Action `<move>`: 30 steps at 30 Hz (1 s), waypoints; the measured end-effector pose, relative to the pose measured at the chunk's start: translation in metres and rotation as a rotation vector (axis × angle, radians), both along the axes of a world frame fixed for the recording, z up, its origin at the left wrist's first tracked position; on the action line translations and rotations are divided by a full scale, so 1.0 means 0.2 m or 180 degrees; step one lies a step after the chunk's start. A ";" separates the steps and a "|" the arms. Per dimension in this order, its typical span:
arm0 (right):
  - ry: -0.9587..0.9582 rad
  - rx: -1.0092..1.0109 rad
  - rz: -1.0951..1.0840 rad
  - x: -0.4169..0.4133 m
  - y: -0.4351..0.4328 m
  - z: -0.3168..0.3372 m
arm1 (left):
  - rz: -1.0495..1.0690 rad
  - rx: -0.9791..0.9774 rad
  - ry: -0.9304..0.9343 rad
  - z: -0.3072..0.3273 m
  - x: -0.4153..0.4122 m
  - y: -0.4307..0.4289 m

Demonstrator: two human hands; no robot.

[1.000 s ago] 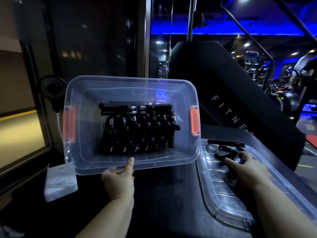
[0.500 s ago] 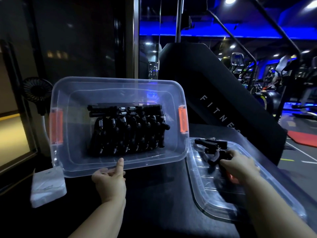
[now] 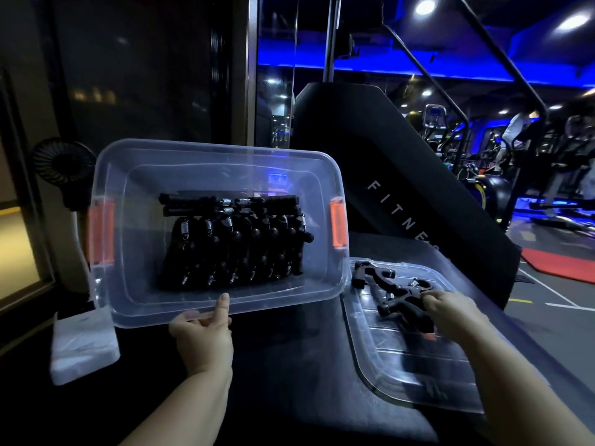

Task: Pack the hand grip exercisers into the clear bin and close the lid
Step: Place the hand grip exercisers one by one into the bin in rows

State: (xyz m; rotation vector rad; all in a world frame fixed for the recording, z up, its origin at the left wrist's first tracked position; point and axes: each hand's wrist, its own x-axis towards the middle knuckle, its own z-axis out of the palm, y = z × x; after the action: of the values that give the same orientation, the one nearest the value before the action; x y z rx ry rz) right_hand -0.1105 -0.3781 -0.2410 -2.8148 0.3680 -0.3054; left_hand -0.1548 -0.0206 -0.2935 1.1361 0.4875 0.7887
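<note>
while the left hand (image 3: 203,329) tips up the bin (image 3: 219,162), the right hand (image 3: 450,313) takes hold of a loose exerciser (image 3: 405,304).
seen from the head camera, the clear bin is tilted with its open top facing the viewer, its near rim gripped by the left hand, index finger straight up against the rim and the other fingers curled beneath it. a dense row of black exercisers (image 3: 238,249) with metal springs lies packed against the bin's floor, between two orange latches (image 3: 338,225). to the right, the clear lid (image 3: 402,365) lies flat on a dark table (image 3: 289,365), just beside the bin. the right hand's fingers curl round the loose exerciser on the lid; a second exerciser (image 3: 370,275) lies behind it, touching it. a white packet (image 3: 83,346) sits left of the bin, near a small black fan (image 3: 62,162).
</note>
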 end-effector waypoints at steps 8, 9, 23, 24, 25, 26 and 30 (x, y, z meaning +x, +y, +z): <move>0.0193 -0.0954 -0.0277 0.02 0.19 -0.01 | 0.0024 0.0017 0.0068 0.01 -0.01 -0.01; 0.0207 -0.0941 -0.0244 0.03 0.18 -0.02 | 0.0024 0.0036 0.0073 0.01 -0.01 -0.01; 0.0219 -0.0446 -0.0079 -0.16 0.13 -0.03 | -0.0027 0.0087 0.0134 0.02 -0.02 0.00; 0.0246 -0.0391 -0.0029 -0.16 0.13 -0.03 | -0.0026 0.0085 0.0136 0.02 -0.02 0.00; 0.0282 -0.0269 0.0063 -0.17 0.13 -0.03 | -0.0027 0.0082 0.0136 0.02 -0.02 0.00; 0.0312 -0.0099 0.0189 -0.18 0.13 -0.04 | -0.0026 0.0079 0.0139 0.03 -0.03 0.00; 0.0333 0.0293 0.0628 -0.21 0.16 -0.03 | -0.0046 0.0059 0.0130 0.02 -0.02 0.00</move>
State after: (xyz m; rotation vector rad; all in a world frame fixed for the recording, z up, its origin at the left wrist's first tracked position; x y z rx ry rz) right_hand -0.1525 -0.3466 -0.2464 -2.7545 0.1206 -0.0963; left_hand -0.1592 -0.0209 -0.2902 1.1736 0.5064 0.7602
